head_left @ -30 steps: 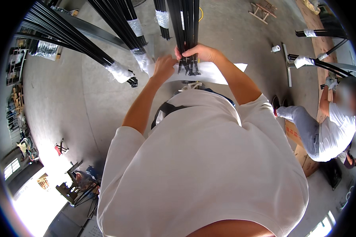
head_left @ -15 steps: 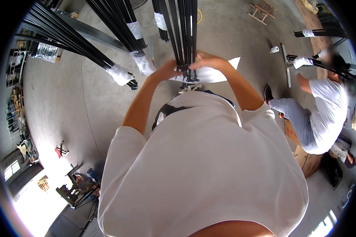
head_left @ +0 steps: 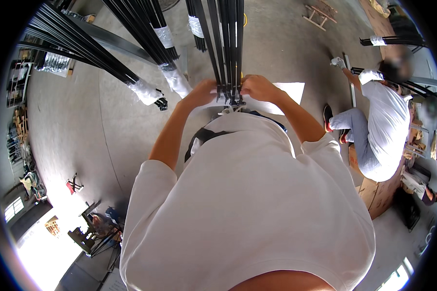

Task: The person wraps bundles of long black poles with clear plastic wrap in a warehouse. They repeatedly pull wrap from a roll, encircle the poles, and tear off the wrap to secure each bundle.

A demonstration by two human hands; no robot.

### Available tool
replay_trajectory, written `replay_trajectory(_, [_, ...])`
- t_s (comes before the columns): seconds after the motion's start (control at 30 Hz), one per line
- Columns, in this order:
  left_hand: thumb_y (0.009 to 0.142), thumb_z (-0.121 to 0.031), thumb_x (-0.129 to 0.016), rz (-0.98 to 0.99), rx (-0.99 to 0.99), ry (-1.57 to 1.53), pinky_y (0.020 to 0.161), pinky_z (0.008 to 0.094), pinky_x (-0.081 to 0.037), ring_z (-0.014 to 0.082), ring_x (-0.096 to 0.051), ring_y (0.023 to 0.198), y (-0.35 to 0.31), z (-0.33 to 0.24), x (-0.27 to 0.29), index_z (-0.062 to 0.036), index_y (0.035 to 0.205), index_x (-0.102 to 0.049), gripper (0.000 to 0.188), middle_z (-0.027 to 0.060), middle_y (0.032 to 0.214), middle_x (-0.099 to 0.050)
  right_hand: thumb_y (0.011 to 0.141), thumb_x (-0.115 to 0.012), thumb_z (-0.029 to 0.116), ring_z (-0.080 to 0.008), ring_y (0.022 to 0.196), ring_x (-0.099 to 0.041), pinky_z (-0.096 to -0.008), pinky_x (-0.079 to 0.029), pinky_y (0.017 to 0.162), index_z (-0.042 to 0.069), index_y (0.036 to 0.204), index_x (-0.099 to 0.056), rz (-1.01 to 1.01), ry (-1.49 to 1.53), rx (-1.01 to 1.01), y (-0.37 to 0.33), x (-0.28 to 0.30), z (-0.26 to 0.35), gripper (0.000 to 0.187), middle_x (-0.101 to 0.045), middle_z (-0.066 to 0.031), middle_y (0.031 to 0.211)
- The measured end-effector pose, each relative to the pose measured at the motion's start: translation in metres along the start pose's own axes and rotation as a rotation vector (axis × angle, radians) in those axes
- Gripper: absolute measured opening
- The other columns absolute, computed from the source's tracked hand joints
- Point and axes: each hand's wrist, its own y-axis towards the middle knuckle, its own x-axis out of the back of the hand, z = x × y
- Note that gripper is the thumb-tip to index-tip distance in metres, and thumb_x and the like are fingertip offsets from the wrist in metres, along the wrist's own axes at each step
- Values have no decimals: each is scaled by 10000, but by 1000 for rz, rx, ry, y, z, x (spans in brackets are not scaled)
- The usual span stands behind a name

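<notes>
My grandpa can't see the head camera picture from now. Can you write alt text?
A person's left hand and right hand are at the ends of black rods, with a white sheet there too. Wrapped bundles stand out at left, and another person is at right.

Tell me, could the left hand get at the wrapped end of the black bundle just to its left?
Probably yes: that wrapped end shows close beside the left hand, with nothing visible between them, though the hand is at the black rods.
</notes>
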Motion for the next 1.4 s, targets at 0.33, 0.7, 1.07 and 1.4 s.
replay_trajectory(0.33, [678,-86,-657,121,-67,-826,838,283,-396,158,-517,951,20,-22,14,-44,922,-603,254,41,984,-584,704,-599,123,-278,834,-545,-371,-431,729,24,727,-618,-56,50,12,0,-7,12,103,-592,-107,828])
replay_trajectory(0.7, [629,-14,-619,113,74,-814,709,241,-423,116,-541,804,11,-23,16,-46,931,-601,304,12,863,-599,726,-558,157,-218,814,-523,-339,-436,693,86,679,-582,-252,36,124,-8,-39,-7,89,-555,-29,745])
replay_trajectory(1.07, [584,0,-593,276,-3,-889,812,265,-377,144,-518,878,21,-27,20,-43,911,-574,330,32,878,-581,722,-554,159,-156,801,-510,-304,-386,726,146,695,-589,-128,-281,262,-5,-31,-23,46,-553,33,729])
replay_trajectory(1.4, [498,-51,-593,295,-5,-926,819,264,-365,156,-511,864,26,-16,16,-37,863,-547,367,44,848,-559,710,-559,190,-152,790,-517,-303,-367,751,137,695,-606,-88,-226,280,4,-14,-19,72,-566,28,707])
